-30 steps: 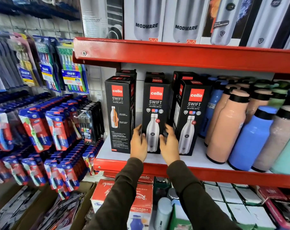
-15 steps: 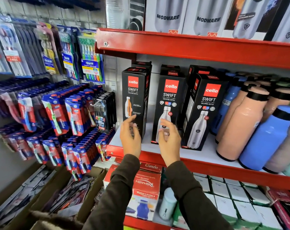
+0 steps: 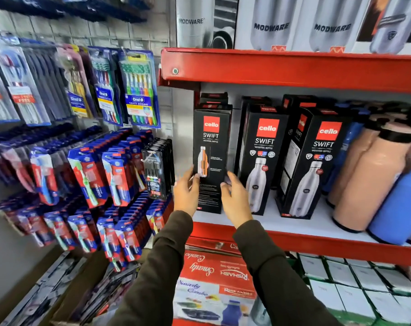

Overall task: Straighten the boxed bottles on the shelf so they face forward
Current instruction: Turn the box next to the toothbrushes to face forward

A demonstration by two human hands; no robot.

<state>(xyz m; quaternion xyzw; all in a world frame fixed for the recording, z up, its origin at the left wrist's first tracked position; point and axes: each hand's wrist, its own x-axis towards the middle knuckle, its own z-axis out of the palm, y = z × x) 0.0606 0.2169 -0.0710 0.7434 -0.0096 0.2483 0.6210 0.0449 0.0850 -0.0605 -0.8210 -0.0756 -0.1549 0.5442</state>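
— Boxes: where do they stand?
— Three black bottle boxes near the shelf's (image 3: 294,241) red front edge. My left hand (image 3: 187,196) and right hand (image 3: 235,201) flank the leftmost box (image 3: 211,156), fingers spread, barely touching its lower sides.
— Room to turn it?
— A gap separates it from the middle box (image 3: 261,161); the right box (image 3: 315,165) sits angled.

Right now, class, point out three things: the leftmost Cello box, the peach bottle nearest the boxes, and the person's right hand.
Leftmost Cello box (image 3: 211,147): head view, on its front panel under the logo.
Peach bottle (image 3: 374,184): head view, on its body.
Right hand (image 3: 235,198): head view, on the back of the hand.
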